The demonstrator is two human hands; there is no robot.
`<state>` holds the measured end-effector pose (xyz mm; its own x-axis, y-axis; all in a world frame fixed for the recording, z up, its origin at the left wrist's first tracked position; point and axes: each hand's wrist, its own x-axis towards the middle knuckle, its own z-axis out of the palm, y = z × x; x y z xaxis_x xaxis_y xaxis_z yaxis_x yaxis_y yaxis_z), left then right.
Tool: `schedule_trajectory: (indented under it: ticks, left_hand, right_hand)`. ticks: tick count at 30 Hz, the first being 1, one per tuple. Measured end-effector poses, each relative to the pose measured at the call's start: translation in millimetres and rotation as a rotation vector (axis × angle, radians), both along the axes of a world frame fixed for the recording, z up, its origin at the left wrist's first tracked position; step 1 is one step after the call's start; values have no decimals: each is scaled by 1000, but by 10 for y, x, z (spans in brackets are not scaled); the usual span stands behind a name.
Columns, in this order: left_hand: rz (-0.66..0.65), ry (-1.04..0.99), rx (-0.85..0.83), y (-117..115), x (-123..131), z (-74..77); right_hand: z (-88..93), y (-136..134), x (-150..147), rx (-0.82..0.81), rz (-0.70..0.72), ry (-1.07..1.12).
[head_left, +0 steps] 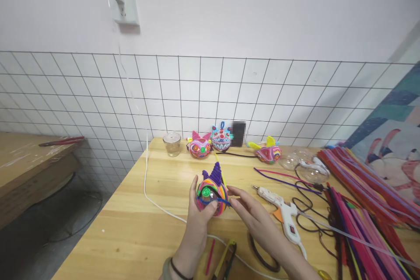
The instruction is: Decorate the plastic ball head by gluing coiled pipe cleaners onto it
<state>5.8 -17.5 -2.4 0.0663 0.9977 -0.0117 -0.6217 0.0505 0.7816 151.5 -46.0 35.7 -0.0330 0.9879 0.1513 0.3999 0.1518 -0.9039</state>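
Note:
My left hand [196,223] is wrapped round a clear ball ornament [210,185] covered partly in multicoloured pipe cleaners. Two purple pointed ears [215,174] stand on its top, and a green round piece shows on its front. Across the front, under my left thumb, lies a blue pipe cleaner [223,201]. My right hand [251,212] pinches the far end of that blue strip at the ornament's right side. A thin yellow strip [222,169] sticks up behind the ornament. The fingertips of my left hand behind the ball are partly hidden.
A glue gun [284,212] with its cord lies at the right, near bundles of pipe cleaners [370,232]. Finished ornaments [199,146] and a glass cup [172,143] stand along the back. Scissors [225,260] and a white cable [160,204] lie close by.

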Motion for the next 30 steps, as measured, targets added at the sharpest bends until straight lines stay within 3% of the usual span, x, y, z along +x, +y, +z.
schedule_trajectory:
  ticks: [12,16,21,24,27,30]
  left_hand:
    - [-29,38,75,15,47,-42]
    - [64,83,59,24,94,-51]
    - [179,194,87,60,15,-55]
    - [238,201,86,106,-56,-50]
    - [264,159,71,148,-72,-57]
    - [303,147,64,157,-46,-51]
  right_hand:
    - [-58,13,-13,7,-29,-37]
    - [-96,12,-14,49,-9,-84]
    - [-155,-97,133,246,-196,-377]
    - [-341,-262,367,259,-207,-560]
    - [-676,-441,638,180,-208,-737]
    - [-1003,-558,831,145,-85,-883]
